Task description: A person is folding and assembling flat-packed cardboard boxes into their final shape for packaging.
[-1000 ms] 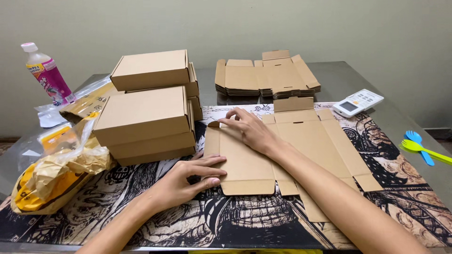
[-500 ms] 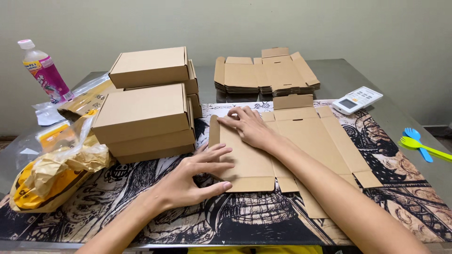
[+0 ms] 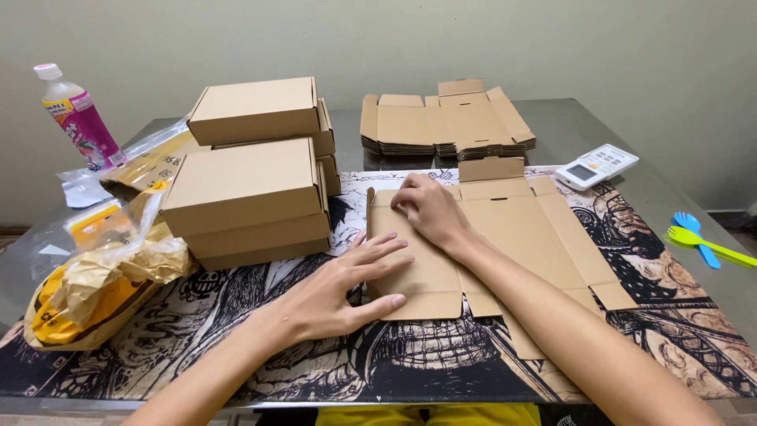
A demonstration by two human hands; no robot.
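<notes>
Two hands press an unfolded cardboard box blank (image 3: 505, 237) on the bench (image 3: 615, 126). Left hand (image 3: 339, 288) spreads its fingers flat on the blank's left flap, gripping nothing. Right hand (image 3: 430, 209) lies flat, fingers loosely together, near the blank's upper left corner.

pink drink bottle (image 3: 79, 118) far left, crinkled plastic bags (image 3: 95, 276) below; white remote (image 3: 596, 166) right; blue and green sporks (image 3: 706, 239) at table edge.

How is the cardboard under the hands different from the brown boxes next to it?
The flat cardboard lies unfolded, flaps spread out; the folded boxes are closed up. It lies single on the mat; the boxes sit stacked. Both hands press it; nobody touches the boxes. Both are plain brown cardboard.
</notes>
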